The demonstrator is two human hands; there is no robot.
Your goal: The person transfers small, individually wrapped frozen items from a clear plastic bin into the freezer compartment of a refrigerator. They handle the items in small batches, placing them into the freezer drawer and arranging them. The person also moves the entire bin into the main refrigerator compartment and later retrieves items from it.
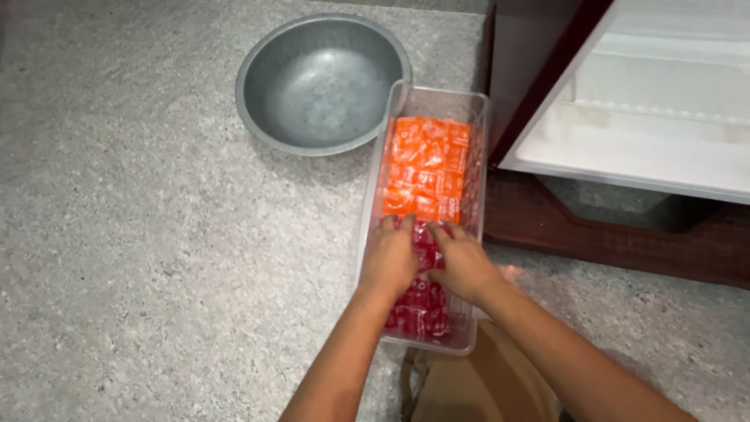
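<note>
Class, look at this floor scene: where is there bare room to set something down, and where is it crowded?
Bare grey floor spreads wide to the left of the clear bin and below the metal basin. The basin is empty too. Crowded: the bin, packed with orange packets and red packets under the left hand and right hand, tight beside the open fridge.

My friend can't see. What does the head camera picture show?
Two bare hands, left and right, press on red packets inside a long clear plastic bin also holding orange packets; a round grey metal bowl sits beside it.
</note>
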